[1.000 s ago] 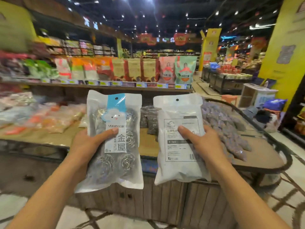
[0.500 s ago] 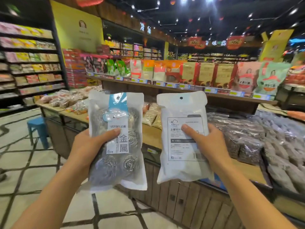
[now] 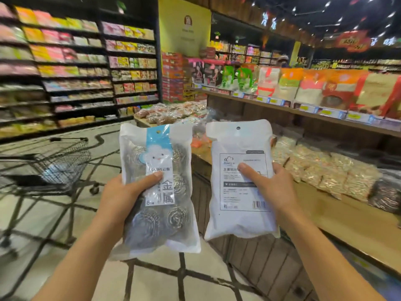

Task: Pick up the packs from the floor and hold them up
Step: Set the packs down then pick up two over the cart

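Packs being held upright side by side above the patterned floor (image 3: 54, 218), left hand (image 3: 121, 198) gripping a clear plastic pack of steel-wool scourers with blue label (image 3: 160, 213), thumb lying across its front, right hand (image 3: 273, 190) gripping a white printed pack (image 3: 238, 213), wire shopping cart (image 3: 54, 166) standing at left.

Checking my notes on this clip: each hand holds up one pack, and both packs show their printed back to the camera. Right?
Not quite. In the head view only the right hand shows a pack's printed back; the left hand holds its scourer pack front-side out.
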Motion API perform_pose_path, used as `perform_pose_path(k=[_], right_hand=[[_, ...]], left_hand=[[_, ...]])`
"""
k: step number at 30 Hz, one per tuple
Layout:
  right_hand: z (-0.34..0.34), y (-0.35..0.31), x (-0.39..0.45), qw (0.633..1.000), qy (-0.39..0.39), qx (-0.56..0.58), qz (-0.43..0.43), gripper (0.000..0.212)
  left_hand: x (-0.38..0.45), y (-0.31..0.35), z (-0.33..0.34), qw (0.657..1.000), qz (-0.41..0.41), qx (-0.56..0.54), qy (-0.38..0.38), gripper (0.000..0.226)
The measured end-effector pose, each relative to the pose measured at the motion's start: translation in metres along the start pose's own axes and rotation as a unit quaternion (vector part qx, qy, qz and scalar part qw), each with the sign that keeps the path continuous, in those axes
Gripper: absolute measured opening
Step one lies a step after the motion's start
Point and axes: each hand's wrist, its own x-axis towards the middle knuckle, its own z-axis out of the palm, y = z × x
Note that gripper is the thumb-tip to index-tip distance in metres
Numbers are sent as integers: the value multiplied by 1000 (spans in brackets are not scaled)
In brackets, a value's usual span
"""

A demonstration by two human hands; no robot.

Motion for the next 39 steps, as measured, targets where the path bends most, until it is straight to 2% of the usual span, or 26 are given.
perform_pose_path(k=[8, 12, 14, 21, 28, 34, 39], right_hand=[[127, 20, 114, 994, -102, 48, -1, 34], [188, 22, 170, 984, -162, 68, 13, 34], [217, 23, 193, 979, -187, 77, 12, 31], [318, 38, 262, 974, -225, 33, 0, 45], [439, 52, 329, 968, -251, 15, -3, 58], [557, 49, 374, 962, -271, 19, 17, 41], [648, 43, 414, 959, -281, 7, 24, 43]], left_hand=[[104, 13, -40, 995, 18, 3, 100, 24], [156, 20, -57, 988, 24, 1, 155, 34], [178, 23, -65, 985, 22, -3, 171, 32], [259, 23, -106, 972, 18, -11, 233, 35], [369, 26, -172, 972, 18, -6, 234, 42], [470, 44, -242, 973, 16, -1, 230, 34], [545, 60, -296, 971, 5, -9, 239, 41]])
